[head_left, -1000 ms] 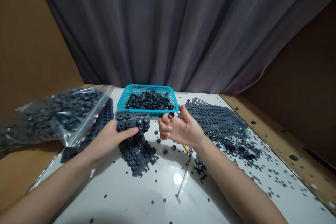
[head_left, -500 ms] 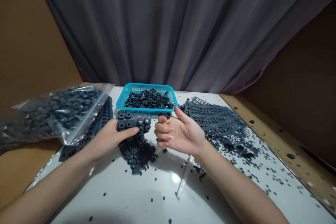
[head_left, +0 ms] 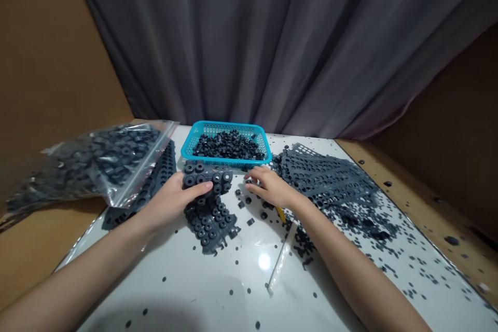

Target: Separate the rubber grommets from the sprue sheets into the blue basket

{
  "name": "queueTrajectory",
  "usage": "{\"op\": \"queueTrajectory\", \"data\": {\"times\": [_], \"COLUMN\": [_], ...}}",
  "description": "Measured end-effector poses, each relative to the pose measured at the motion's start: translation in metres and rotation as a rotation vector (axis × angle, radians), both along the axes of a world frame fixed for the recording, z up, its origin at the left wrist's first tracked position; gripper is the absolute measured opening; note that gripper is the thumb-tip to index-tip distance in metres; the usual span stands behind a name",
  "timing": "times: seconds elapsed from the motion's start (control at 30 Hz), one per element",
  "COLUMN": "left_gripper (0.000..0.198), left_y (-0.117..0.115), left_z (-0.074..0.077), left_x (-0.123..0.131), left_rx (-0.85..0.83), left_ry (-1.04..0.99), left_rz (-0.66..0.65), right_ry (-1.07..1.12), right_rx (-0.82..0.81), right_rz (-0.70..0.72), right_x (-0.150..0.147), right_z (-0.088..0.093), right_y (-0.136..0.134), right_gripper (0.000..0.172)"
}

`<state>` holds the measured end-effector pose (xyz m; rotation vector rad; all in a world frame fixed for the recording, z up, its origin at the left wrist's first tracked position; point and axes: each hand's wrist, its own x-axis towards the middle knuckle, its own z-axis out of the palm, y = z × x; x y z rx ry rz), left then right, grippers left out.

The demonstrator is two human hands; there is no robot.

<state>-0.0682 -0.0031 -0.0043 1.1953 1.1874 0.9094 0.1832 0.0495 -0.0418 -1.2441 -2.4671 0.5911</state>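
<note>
Resting palm-down on the white table, the right hand has dropped from the raised position it held a second ago near the blue basket. The ring pinched then is gone from its fingers. They lie stretched and loose, grasping nothing visible, among loose bits. Judged: one piece done with, hand free again.

The left hand has not shifted. Its thumb is clamped over the far end of the rubber sheet, which sits mid-table just left of the right hand.

The sheet is dark grey, floppy and studded with raised round rings. The basket is perforated plastic, heaped with matching rings. A clear, crinkled zip bag of the same lies far left. Flat, holed stripped sheets are piled on the right.
</note>
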Motion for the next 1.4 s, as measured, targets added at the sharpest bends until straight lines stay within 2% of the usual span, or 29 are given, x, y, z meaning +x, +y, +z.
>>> {"op": "queueTrajectory", "data": {"times": [0.17, 0.23, 0.33, 0.5, 0.67, 0.8, 0.93, 1.1, 1.23, 1.4], "left_gripper": [0.037, 0.037, 0.037, 0.033, 0.024, 0.025, 0.026, 0.030, 0.034, 0.030], "left_y": [0.003, 0.003, 0.000, -0.010, -0.019, -0.029, -0.049, -0.076, -0.083, -0.088], "left_z": [-0.003, -0.002, 0.002, 0.007, 0.005, 0.002, -0.009, -0.040, -0.065, -0.088], "left_x": [0.000, 0.002, 0.005, 0.012, 0.017, 0.019, 0.019, 0.018, 0.012, -0.006], "left_rx": [0.001, -0.004, 0.029, 0.147, 0.210, 0.230, 0.200, 0.087, 0.089, 0.022], "left_ry": [-0.007, 0.012, 0.099, 0.220, 0.302, 0.329, 0.374, 0.414, 0.538, 0.590], "left_rz": [0.028, 0.009, -0.042, -0.079, -0.127, -0.099, -0.132, -0.375, -0.553, -0.524], "right_ry": [0.140, 0.226, 0.324, 0.066, -0.115, -0.203, -0.263, -0.226, -0.138, -0.013], "right_rx": [-0.030, 0.032, 0.182, 0.401, 0.430, 0.436, 0.371, 0.089, -0.085, -0.051], "right_rz": [-0.042, -0.049, 0.015, 0.082, 0.085, 0.068, 0.158, 0.290, 0.415, 0.483], "right_x": [0.009, 0.007, -0.009, -0.036, -0.041, -0.040, -0.039, -0.034, -0.031, -0.026], "right_z": [0.007, 0.018, 0.039, 0.055, 0.056, 0.056, 0.047, 0.013, -0.011, -0.027], "right_y": [0.004, -0.004, -0.026, -0.058, -0.060, -0.066, -0.089, -0.126, -0.137, -0.138], "right_gripper": [0.031, 0.027, 0.021, 0.022, 0.032, 0.038, 0.039, 0.030, 0.025, 0.031]}}
